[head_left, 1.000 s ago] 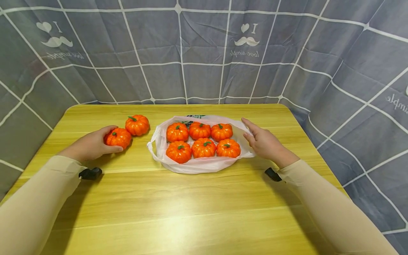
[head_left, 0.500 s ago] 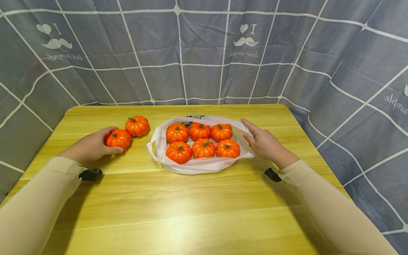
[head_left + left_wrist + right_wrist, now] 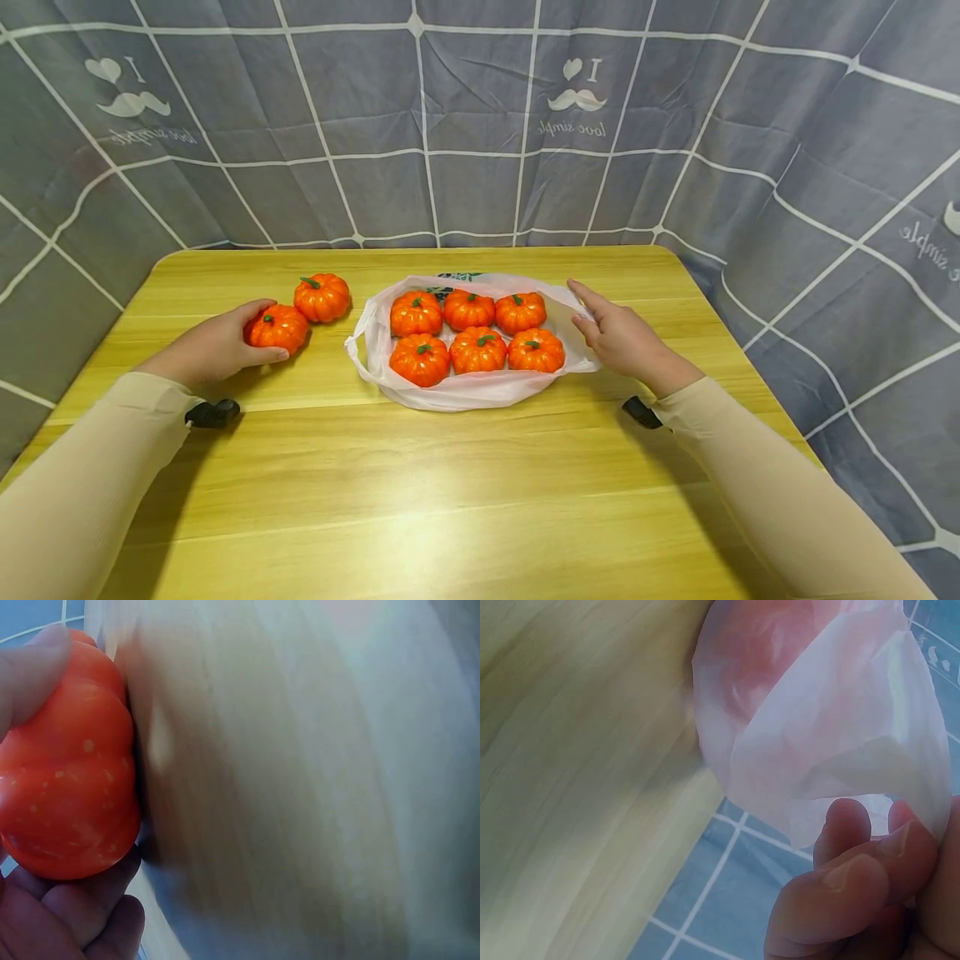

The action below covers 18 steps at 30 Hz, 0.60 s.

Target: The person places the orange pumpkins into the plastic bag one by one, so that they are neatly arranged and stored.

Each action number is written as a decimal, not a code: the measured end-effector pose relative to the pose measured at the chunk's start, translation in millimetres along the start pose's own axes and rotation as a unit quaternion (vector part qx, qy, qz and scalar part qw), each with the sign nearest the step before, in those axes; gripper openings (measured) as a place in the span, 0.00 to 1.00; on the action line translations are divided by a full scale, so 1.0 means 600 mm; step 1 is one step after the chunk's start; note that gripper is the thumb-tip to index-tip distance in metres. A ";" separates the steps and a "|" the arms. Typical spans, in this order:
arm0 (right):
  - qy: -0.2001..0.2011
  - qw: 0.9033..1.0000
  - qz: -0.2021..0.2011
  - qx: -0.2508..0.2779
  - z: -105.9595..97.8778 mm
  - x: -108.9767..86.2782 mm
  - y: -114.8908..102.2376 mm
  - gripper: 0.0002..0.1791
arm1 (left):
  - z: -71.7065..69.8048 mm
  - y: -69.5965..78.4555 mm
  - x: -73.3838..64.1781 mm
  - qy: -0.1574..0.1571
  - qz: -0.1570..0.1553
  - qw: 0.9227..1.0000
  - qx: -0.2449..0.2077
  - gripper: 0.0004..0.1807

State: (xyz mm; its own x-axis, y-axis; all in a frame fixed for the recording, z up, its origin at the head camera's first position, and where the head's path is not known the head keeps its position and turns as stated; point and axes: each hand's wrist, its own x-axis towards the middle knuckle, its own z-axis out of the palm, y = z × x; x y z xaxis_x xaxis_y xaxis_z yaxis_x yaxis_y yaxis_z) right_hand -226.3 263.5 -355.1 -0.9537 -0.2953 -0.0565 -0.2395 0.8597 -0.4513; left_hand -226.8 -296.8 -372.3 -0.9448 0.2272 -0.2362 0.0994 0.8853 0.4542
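Note:
At the left of the head view, my left hand (image 3: 213, 343) grips a small orange toy pumpkin (image 3: 277, 328) with a green stem. In the left wrist view its thumb lies on one side of the ribbed pumpkin (image 3: 71, 765) and fingers curl under the other. A second loose pumpkin (image 3: 322, 297) sits just behind it. In the middle, a white plastic bag (image 3: 465, 393) lies with its mouth spread, and several pumpkins (image 3: 478, 348) rest inside in two rows. My right hand (image 3: 626, 342) pinches the bag's right edge; curled fingers (image 3: 832, 900) show there in the right wrist view.
The wooden table (image 3: 420, 500) has rounded far corners. A grey curtain (image 3: 480, 108) with white grid lines hangs behind it and along both sides. The bag's handle loop (image 3: 358, 350) sticks out on the left, between the bag and the loose pumpkins.

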 end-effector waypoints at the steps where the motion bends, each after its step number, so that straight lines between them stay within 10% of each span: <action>1: 0.000 1.000 0.000 0.000 0.000 0.000 0.000 0.36 | 0.000 0.000 0.000 0.000 0.000 1.000 0.001 0.58; 18: 0.001 1.000 0.000 -0.002 -0.003 0.000 -0.005 0.36 | -0.017 0.008 -0.004 0.067 0.010 0.998 -0.017 0.57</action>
State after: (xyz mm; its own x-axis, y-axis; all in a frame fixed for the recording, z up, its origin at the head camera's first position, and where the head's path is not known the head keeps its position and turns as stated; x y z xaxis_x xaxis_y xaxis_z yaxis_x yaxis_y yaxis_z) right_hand -225.7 261.8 -352.4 -0.9539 -0.2951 -0.0551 -0.2406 0.8612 -0.4477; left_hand -227.1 -297.2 -361.0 -0.9760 0.1866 -0.1119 0.1097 0.8663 0.4873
